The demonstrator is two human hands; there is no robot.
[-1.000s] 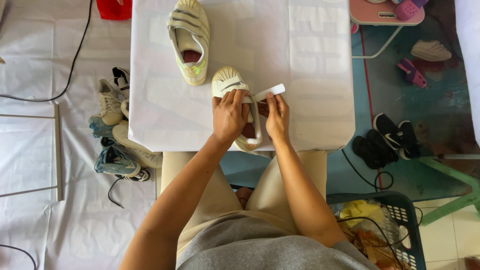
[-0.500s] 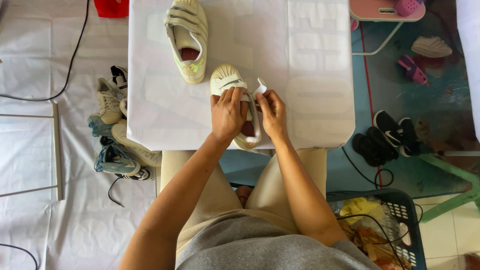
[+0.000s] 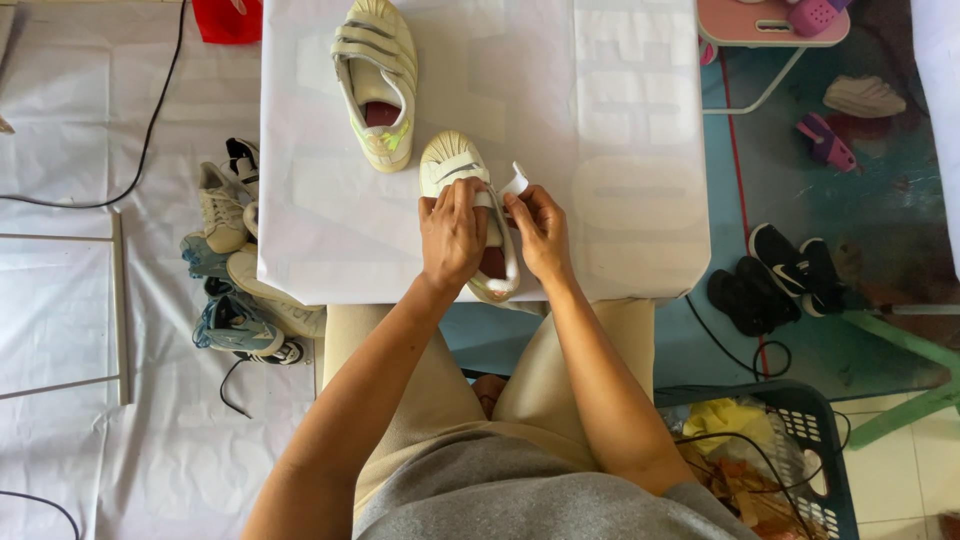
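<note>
A cream strap shoe (image 3: pixel 449 159) lies toe-away on the white table (image 3: pixel 620 150) near its front edge. My left hand (image 3: pixel 452 235) lies over the shoe's middle and grips it. My right hand (image 3: pixel 540 232) sits on the shoe's right side and pinches a white strap (image 3: pixel 514 183) that bends up beside the shoe. The matching cream shoe (image 3: pixel 377 78) rests farther back on the table, straps fastened, with a red lining showing.
A pile of shoes (image 3: pixel 235 260) lies on the floor left of the table. Black shoes (image 3: pixel 770 275) sit on the floor at right. A dark plastic basket (image 3: pixel 800 450) with cables stands at lower right. A pink stool (image 3: pixel 770 30) stands at top right.
The white strap stuck out straight to the right a second ago; now it is folded up toward the shoe, and my right hand has shifted slightly left with it.
</note>
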